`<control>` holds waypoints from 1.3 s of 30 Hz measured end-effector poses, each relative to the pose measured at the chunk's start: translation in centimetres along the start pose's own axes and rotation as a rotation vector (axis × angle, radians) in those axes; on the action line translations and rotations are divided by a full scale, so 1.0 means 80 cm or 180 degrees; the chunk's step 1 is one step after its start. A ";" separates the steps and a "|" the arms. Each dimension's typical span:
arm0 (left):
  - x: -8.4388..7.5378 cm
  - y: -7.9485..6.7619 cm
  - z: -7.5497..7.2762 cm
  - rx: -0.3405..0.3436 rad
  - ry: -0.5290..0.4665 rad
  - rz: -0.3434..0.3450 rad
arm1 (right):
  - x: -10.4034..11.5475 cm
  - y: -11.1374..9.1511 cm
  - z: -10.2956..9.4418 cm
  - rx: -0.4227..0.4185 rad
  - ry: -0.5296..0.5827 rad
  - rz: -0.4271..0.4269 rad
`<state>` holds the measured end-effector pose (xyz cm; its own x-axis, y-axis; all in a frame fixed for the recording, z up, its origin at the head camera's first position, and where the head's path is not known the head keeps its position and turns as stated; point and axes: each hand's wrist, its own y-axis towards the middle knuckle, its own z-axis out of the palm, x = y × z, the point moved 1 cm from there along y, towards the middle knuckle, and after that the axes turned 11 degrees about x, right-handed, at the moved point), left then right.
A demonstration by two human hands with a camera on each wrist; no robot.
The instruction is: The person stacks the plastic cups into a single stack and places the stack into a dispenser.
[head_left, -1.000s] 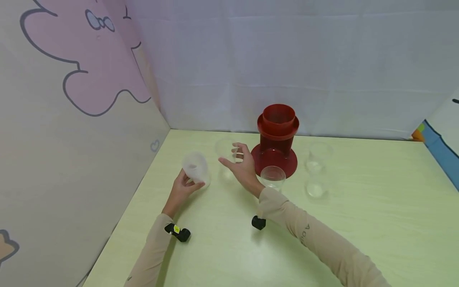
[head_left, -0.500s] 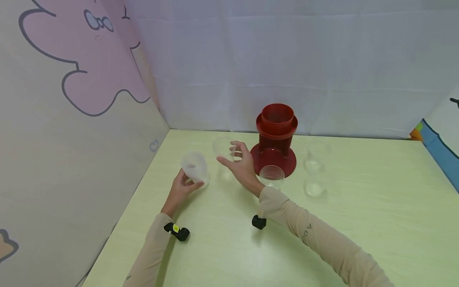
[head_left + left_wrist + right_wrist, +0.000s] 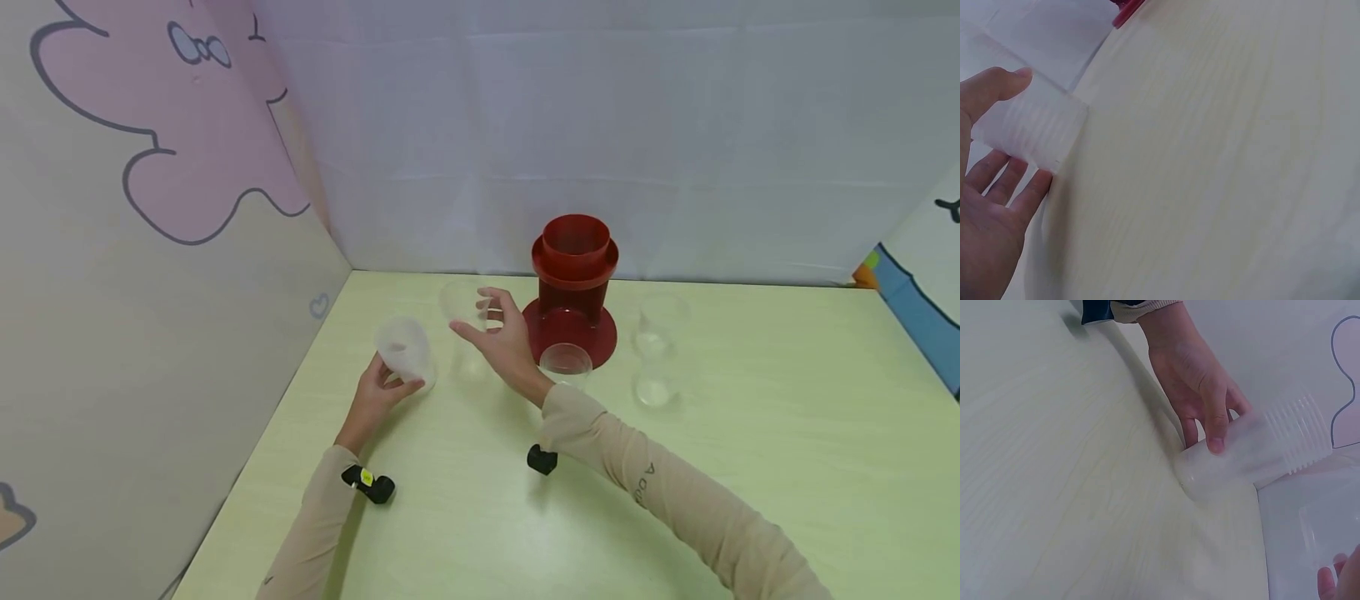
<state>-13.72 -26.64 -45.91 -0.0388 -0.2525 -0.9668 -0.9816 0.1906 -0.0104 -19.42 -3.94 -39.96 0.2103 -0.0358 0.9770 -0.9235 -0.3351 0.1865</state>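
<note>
My left hand (image 3: 377, 394) grips a tilted stack of frosted clear plastic cups (image 3: 403, 343), thumb on one side and fingers on the other. Several nested rims show on the stack (image 3: 1300, 434) in the right wrist view, its base low by the table. In the left wrist view the stack (image 3: 1041, 125) lies between the thumb and fingers of the left hand (image 3: 991, 212). To the right, my right hand (image 3: 504, 342) holds a single clear cup (image 3: 459, 302) between thumb and fingers. Only that hand's fingertips (image 3: 1325, 584) show at the right wrist view's edge.
Behind the right hand stands a red stack of cup-like pieces (image 3: 573, 275) on a round red base (image 3: 600, 342). One clear cup (image 3: 566, 360) stands in front of it. More clear cups (image 3: 656, 387) stand to its right. Walls bound the pale table (image 3: 450, 517) at the left and back.
The right hand and its cup have edged slightly up and left, while the whole head view has shifted a little. Both hands keep their holds.
</note>
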 end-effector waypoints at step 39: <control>0.028 0.010 -0.006 -0.0069 -0.0093 0.0014 | 0.038 0.011 0.008 0.0339 0.0009 -0.0389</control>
<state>-14.68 -27.52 -48.00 -0.0379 -0.2237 -0.9739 -0.9853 0.1710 -0.0009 -19.36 -4.93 -36.90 0.3181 0.0140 0.9480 -0.8518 -0.4348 0.2922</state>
